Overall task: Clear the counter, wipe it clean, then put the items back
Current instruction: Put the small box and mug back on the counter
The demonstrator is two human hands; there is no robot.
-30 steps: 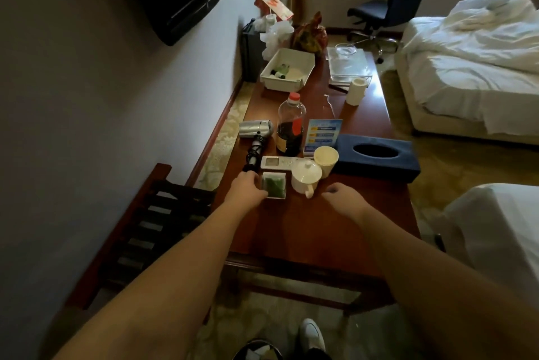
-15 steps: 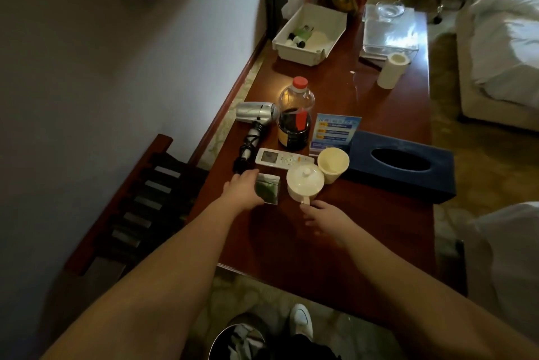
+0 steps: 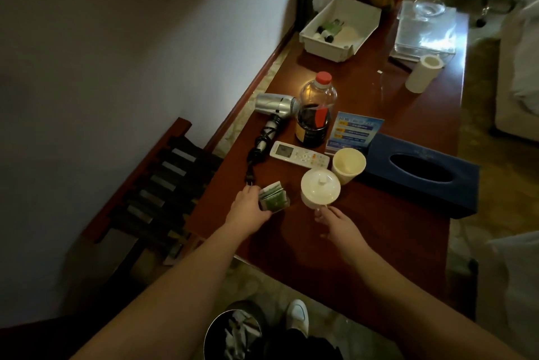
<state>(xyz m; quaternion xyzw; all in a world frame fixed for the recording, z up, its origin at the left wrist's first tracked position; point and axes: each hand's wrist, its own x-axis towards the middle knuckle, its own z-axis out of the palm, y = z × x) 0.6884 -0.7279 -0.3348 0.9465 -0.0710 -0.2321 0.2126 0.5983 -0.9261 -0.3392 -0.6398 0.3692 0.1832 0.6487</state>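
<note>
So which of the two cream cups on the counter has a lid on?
The lidded cup, nearer the person, with a knobbed lid and its handle at the right hand. The paper cup just behind it, by the tissue box, stands open.

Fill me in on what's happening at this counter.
A person is starting to clear the wooden counter. The left hand grips a stack of green tea packets, and the right hand pinches the handle of a lidded white cup. The hair dryer, soy sauce bottle, remote, paper cup and tissue box remain on the counter.
</note>
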